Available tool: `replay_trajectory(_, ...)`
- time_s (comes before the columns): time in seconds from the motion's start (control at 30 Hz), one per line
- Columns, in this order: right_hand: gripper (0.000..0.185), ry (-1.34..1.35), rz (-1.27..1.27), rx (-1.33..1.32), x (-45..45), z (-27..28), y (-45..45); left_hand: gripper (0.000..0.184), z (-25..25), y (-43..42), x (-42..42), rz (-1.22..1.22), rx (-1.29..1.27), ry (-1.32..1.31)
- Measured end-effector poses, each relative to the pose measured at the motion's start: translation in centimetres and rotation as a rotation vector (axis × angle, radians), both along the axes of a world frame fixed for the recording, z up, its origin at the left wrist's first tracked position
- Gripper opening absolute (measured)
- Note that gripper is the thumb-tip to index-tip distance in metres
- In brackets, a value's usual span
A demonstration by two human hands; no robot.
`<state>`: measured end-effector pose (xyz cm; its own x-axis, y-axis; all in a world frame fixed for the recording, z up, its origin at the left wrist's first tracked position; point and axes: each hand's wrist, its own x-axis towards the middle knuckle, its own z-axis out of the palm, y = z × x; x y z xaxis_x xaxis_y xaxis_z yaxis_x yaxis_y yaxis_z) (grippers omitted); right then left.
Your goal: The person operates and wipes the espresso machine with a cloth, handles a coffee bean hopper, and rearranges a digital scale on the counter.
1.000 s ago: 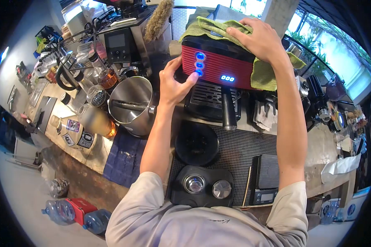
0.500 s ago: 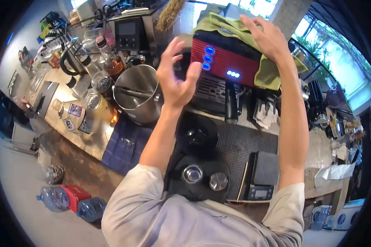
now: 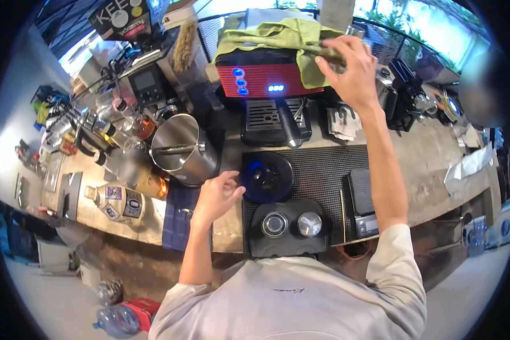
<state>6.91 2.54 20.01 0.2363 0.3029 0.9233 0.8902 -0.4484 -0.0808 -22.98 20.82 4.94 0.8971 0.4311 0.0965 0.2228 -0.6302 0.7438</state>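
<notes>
My right hand (image 3: 351, 71) is raised at the right end of the red espresso machine (image 3: 260, 82), thumb and fingers apart, over the corner of a green cloth (image 3: 309, 37) draped across its top. Whether the fingertips touch the cloth I cannot tell. Blue lights glow on the machine's front, and a black-handled portafilter (image 3: 289, 126) sticks out below. My left hand (image 3: 218, 198) hangs empty with loosely bent, parted fingers. It is between a steel bucket (image 3: 201, 161) with a bar across its mouth and a round, dark, glossy dish (image 3: 283, 187).
A black holder (image 3: 289, 246) with two round metal pieces sits at the counter's front. To its right lies a small scale (image 3: 360, 192) on the black mesh mat (image 3: 323, 164). Bottles (image 3: 122, 204) and a folded blue cloth (image 3: 178, 224) are on the left; a grinder (image 3: 405, 90) stands right.
My left hand has come down from beside the machine to the counter's front. My right hand has lifted from the cloth's top to its right corner. The camera view has shifted.
</notes>
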Motion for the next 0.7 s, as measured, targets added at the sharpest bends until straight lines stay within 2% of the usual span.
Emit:
replay_trajectory(0.07, 0.027, 0.112, 0.048, -0.08, 1.2, -0.2, 0.3, 0.038, 1.6, 0.0, 0.2, -0.028, 0.012, -0.044)
replay_trajectory(0.23, 0.025, 0.151, 0.118, -0.003, 3.0, 1.7, 0.2, 0.038, 5.2, -0.4, 0.0, -0.088, -0.012, -0.193)
replay_trajectory(0.3, 0.028, 0.295, 0.337, 0.324, 2.4, 4.4, -0.9, 0.038, 6.3, -0.4, -0.4, -0.109, -0.039, -0.242)
replay_trajectory(0.33, 0.028, 0.296, 0.285, 0.328, 1.8, 6.0, -2.2, 0.039, 6.7, -0.5, -0.5, -0.103, -0.075, -0.286)
replay_trajectory(0.37, 0.019, 0.272, 0.23, 0.514, 1.0, 7.7, -3.5, 0.039, 6.7, -0.6, -0.7, -0.152, -0.09, -0.267)
replay_trajectory(0.4, 0.025, 0.238, 0.176, 0.7, 0.2, 8.8, -5.3, 0.038, 6.8, -0.5, -1.0, -0.126, -0.133, -0.313)
replay_trajectory(0.43, 0.025, 0.24, 0.126, 0.704, -0.5, 9.2, -7.5, 0.038, 6.9, -0.4, -1.3, -0.095, -0.176, -0.356)
replay_trajectory(0.47, 0.016, 0.323, 0.364, 0.742, -1.3, 9.5, -9.7, 0.038, 7.0, -0.5, -1.6, -0.135, -0.186, -0.334)
replay_trajectory(0.6, 0.018, 0.424, 0.416, 0.63, -7.6, 5.6, -13.1, 0.05, 7.8, -1.9, -0.9, -0.207, -0.352, -0.314)
replay_trajectory(0.67, 0.021, 0.485, 0.413, 0.512, -11.3, 1.9, -12.0, 0.07, 9.2, -5.0, 0.2, -0.534, -0.524, -0.448)
replay_trajectory(0.7, 0.023, 0.511, 0.414, 0.447, -13.1, 0.0, -11.1, 0.081, 10.4, -8.6, 0.9, -0.613, -0.654, -0.521)
